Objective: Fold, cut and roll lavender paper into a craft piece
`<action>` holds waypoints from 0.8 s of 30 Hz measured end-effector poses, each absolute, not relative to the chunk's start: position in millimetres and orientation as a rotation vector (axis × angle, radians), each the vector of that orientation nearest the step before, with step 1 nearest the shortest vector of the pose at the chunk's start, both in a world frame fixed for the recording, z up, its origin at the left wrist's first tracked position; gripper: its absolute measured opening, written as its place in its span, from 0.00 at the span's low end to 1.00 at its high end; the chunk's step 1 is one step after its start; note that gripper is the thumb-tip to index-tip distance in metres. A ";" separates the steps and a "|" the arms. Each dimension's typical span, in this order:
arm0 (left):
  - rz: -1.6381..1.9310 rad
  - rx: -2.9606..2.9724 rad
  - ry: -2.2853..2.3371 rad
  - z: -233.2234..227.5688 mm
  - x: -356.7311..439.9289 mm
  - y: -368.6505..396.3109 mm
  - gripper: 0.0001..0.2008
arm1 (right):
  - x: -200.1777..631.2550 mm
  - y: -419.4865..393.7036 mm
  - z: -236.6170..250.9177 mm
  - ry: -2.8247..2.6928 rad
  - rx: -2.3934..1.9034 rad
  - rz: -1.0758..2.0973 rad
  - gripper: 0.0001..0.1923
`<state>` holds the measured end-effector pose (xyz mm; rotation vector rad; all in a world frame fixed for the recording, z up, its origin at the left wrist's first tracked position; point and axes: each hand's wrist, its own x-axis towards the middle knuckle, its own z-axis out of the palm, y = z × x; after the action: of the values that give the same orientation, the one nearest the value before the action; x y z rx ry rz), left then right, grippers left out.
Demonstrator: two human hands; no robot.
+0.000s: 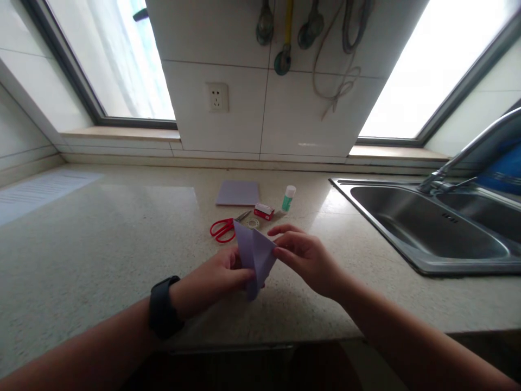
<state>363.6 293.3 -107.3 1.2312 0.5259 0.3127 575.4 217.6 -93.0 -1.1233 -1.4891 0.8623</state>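
A folded piece of purple paper (254, 252) is held up above the front of the counter, its creased faces forming a pointed shape. My left hand (230, 271) grips it from the left, thumb across the front and fingers mostly hidden behind. On the other side, my right hand (301, 252) pinches the paper's right corner between thumb and fingers. Just beyond the paper lie red-handled scissors (223, 230), a small roll of tape (253, 223) and a red and white box (264, 211). A glue stick (288, 199) with a white cap stands upright behind them.
A stack of purple paper (237, 193) lies farther back on the speckled counter (122, 260). At the right is a steel sink (427, 228) with a faucet (468, 152). A printed sheet (40, 190) rests at the far left. The tiled wall has a socket (217, 98).
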 end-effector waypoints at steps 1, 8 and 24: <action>0.334 1.187 0.515 -108.8 364.0 293.5 0.21 | 575.3 222.4 -93.1 -1.465 -1.107 0.910 0.09; 0.520 1.090 0.432 -108.5 369.7 298.7 0.31 | 578.4 247.6 -97.8 -1.344 -1.244 1.053 0.13; 0.386 1.351 0.376 -112.1 366.8 306.7 0.25 | 583.3 273.4 -74.7 -1.584 -1.246 1.130 0.14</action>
<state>366.8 306.7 -112.1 1.3509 0.3758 0.3863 583.3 273.4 -74.7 -1.2464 -1.5841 1.1296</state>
